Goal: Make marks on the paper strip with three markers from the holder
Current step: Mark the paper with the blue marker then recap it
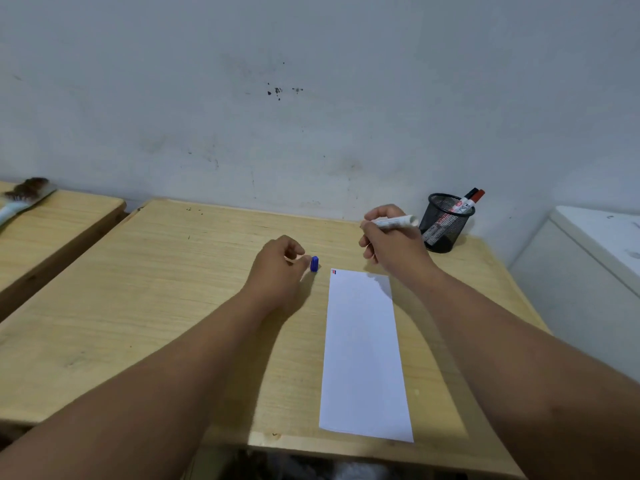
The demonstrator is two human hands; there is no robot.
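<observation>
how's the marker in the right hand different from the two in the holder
The marker in the right hand lies almost level above the table; the two markers in the mesh holder stand tilted. Its blue cap is off and sits by the left hand; the two in the holder keep their black and red caps. All have white barrels.

My right hand (388,237) hides the tip end of the white marker (394,221) it grips. The marks (334,271) at the paper strip's (363,355) far corner are too small to read. The holder's (446,223) mesh blurs the markers inside. My forearms run off the bottom edge.
</observation>
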